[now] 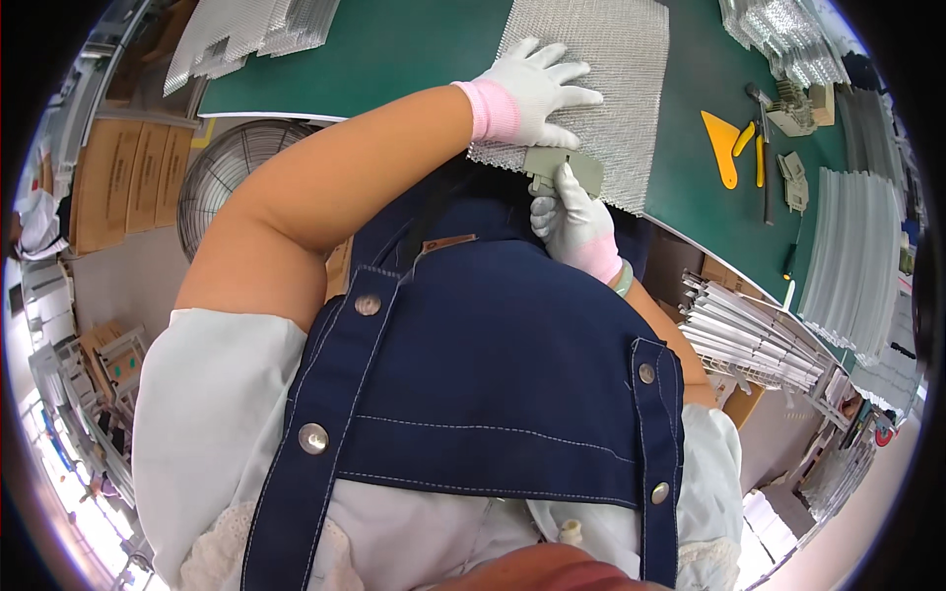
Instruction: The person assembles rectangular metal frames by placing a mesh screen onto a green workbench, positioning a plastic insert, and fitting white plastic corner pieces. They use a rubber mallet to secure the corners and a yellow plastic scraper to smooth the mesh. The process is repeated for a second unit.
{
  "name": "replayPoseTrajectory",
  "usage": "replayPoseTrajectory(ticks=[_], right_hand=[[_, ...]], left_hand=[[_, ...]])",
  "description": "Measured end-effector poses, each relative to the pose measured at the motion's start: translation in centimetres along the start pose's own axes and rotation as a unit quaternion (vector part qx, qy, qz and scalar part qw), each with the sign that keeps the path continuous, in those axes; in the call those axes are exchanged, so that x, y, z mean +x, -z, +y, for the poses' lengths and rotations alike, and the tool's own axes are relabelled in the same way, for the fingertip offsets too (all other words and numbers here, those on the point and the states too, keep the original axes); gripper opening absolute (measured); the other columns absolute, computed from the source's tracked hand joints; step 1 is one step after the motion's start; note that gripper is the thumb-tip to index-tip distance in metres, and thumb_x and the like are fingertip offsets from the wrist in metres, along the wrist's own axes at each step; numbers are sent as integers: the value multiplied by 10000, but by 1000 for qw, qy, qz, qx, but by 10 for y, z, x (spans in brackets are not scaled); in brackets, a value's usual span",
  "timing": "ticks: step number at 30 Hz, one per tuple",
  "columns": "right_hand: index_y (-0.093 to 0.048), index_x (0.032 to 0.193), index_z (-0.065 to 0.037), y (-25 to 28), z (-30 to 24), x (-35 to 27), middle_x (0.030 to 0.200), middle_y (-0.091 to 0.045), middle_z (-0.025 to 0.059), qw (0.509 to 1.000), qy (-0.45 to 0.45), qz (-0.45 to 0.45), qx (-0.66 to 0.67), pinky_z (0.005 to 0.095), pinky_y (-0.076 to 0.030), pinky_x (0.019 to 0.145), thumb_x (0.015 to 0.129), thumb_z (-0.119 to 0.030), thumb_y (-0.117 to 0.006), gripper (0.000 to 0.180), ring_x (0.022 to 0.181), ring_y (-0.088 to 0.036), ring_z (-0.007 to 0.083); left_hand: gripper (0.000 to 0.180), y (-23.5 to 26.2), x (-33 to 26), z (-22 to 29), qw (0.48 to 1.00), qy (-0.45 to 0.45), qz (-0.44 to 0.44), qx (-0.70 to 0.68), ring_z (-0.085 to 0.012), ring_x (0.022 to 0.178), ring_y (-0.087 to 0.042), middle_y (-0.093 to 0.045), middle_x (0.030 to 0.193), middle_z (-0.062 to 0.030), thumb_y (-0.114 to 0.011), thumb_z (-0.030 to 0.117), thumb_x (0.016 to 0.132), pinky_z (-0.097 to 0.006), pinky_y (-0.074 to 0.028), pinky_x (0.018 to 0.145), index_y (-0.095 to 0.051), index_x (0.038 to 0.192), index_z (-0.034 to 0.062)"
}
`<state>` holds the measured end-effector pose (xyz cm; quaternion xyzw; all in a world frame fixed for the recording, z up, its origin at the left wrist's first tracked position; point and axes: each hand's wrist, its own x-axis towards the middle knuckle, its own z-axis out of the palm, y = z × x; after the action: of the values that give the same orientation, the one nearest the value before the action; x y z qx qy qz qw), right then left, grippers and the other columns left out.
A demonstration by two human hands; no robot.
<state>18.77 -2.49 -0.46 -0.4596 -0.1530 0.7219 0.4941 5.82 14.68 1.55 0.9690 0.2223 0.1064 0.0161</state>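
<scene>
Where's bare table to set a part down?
Widest bare patch: green tabletop between the stacked panels and the mesh sheet. Narrower strip: between the sheet and yellow scraper. Crowded: farther right, with the yellow-handled tool and stacked strips.

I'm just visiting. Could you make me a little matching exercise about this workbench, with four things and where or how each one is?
Things
1. Gloved left hand
2. Gloved right hand
3. Yellow triangular tool
4. Fan

Places and states
A. Lying on the green tabletop, to the right of the mesh
B. Dark, round and caged, at the person's left
C. Holding a grey-green tool
D. Fingers spread over the silvery mesh sheet

Right pairs: 1-D, 2-C, 3-A, 4-B.
</scene>
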Motion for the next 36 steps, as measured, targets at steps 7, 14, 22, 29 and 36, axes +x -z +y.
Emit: replayPoseTrajectory(ticks=[7,14,22,29,36], right_hand=[[-604,1004,4,0,-1,3,709,-564,31,999,-29,16,5,222,-395,537,1005,-433,-571,439,610,-505,93],[-596,1047,3,-8,-1,1,730,-579,33,998,-36,55,2,231,-403,560,1001,-457,-558,464,605,-503,100],[-600,1051,-36,-16,-7,-20,723,-593,57,991,-75,93,64,238,-443,569,994,-384,-589,353,583,-529,105],[-602,1037,-77,8,30,-16,674,-587,22,997,29,70,8,238,-425,503,997,-331,-617,258,551,-518,99],[-604,992,-24,4,29,-14,642,-546,9,993,70,78,44,246,-392,499,1002,-364,-602,341,520,-474,102]], left_hand=[[822,23,25,37,982,164,-86,-17,-365,1371,-391,-522,1400,-112,-692,676,718,-535,-249,1149,-575,1345,158],[768,13,13,-5,998,13,-44,-53,-357,1388,-382,-481,1459,-114,-632,641,809,-545,-241,1161,-519,1409,175],[661,2,-13,11,1000,-18,-2,23,-355,1429,-341,-424,1520,-103,-572,552,905,-572,-211,1179,-466,1465,218],[569,-3,-21,24,1000,-14,11,23,-347,1426,-352,-435,1515,-104,-538,474,948,-588,-222,1169,-474,1457,229],[575,-5,-12,26,999,-21,14,23,-353,1419,-353,-452,1501,-112,-556,478,927,-587,-230,1158,-501,1433,210]])
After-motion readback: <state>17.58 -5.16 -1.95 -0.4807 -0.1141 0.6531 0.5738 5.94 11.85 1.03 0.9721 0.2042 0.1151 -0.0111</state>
